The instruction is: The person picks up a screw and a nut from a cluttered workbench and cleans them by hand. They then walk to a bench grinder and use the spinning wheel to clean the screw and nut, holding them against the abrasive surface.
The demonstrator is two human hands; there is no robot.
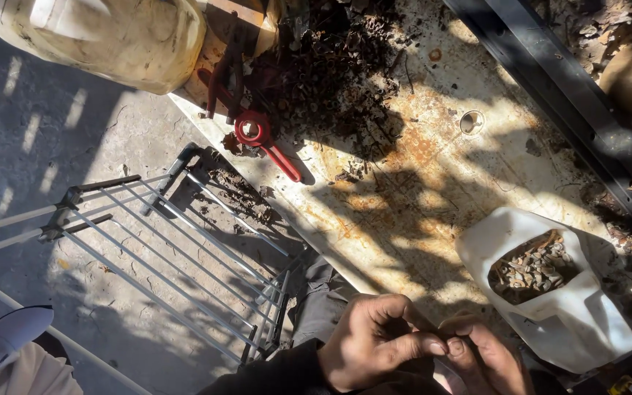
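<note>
Both hands meet at the bottom edge of the view, just below the rusty work table. The left hand is curled, thumb and forefinger pinched toward the right hand, whose fingertips press in against them. Whatever they pinch is too small and too shaded to make out, so I cannot tell what is gripped, only that both hands are closed around one spot.

On the table's near corner stands a white cut-open plastic jug filled with small rusty metal pieces, just beside the right hand. A dark heap of rusty scrap lies at the table's far end, with a red-handled tool at its edge. Left of the table a folding wire rack rests on the concrete.

A tiny piece held only by fingertips could slip and be lost in the shadow under the table.
</note>
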